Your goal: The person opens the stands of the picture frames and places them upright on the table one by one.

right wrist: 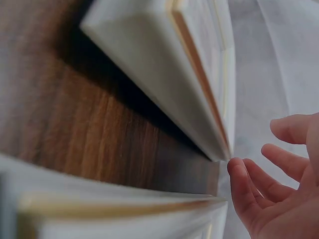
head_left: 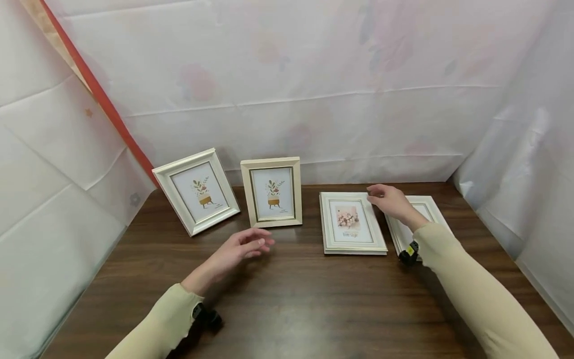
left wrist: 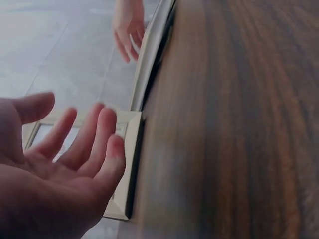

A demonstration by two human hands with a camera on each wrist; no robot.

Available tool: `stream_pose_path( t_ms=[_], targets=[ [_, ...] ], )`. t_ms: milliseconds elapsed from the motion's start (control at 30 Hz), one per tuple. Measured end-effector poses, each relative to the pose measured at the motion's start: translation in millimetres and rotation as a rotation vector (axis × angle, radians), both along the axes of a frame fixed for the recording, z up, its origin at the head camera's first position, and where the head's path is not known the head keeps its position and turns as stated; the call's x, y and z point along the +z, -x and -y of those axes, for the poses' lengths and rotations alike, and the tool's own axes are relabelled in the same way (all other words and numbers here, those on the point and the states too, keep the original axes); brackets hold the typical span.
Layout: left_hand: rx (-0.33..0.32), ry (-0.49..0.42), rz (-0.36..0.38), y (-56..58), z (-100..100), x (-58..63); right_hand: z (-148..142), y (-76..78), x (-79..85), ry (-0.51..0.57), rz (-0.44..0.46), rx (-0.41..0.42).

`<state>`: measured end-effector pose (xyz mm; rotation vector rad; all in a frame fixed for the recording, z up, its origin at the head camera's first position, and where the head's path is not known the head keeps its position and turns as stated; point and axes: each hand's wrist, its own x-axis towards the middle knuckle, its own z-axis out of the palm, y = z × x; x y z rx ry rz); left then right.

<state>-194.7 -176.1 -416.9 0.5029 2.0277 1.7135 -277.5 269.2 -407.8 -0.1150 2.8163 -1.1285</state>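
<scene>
My left hand (head_left: 236,252), fingers loosely spread and holding nothing, hovers over the table in front of the cream picture frame (head_left: 297,192). That frame stands upright and shows a plant-pot print. My right hand (head_left: 393,203) is at the upper right corner of the white picture frame with a pink flower print (head_left: 325,224). In the right wrist view, my fingertips (right wrist: 238,167) come right at a frame corner (right wrist: 222,149), with nothing between thumb and fingers. Partly hidden under my right hand and sleeve is another white frame (head_left: 434,212).
At the left, a white frame (head_left: 177,199) with a similar plant print stands turned at an angle. All sit along the back of the dark wooden table (head_left: 287,299), before a pale floral cloth (head_left: 291,75). A red strip (head_left: 103,99) runs down the left corner.
</scene>
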Motion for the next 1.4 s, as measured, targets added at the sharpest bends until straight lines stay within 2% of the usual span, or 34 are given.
stream_pose_path(
  t_ms=[133, 300, 400, 633, 833, 1067, 1200, 1400],
  targets=[
    [-0.165, 0.098, -0.016, -4.9, 1, 2.2, 6, 12.5, -5.6, -0.043, 0.020, 0.017],
    [-0.397, 0.182, -0.043, -6.3, -2, 4.6, 9, 24.0, -2.0, -0.114, 0.004, 0.029],
    [-0.456, 0.211, -0.048, -8.5, -3, 3.9, 12, 30.3, -0.3, -0.159, 0.010, 0.041],
    [-0.471, 0.230, -0.067, -12.1, -4, 4.2, 20, 40.4, -0.8, -0.245, 0.030, -0.020],
    [-0.469, 0.250, -0.079, -10.2, -3, 10.3, 26, 38.2, 4.0, -0.294, 0.057, -0.073],
    [-0.459, 0.253, -0.096, -4.3, -1, 16.1, 27, 32.6, 7.7, -0.235, 0.086, -0.130],
    [-0.448, 0.245, -0.102, -1.2, 1, 16.5, 28, 32.4, 9.8, -0.214, 0.058, -0.144],
    [-0.397, 0.253, -0.117, 7.5, 7, 13.6, 23, 29.0, 14.3, -0.161, 0.015, -0.153]
  ],
)
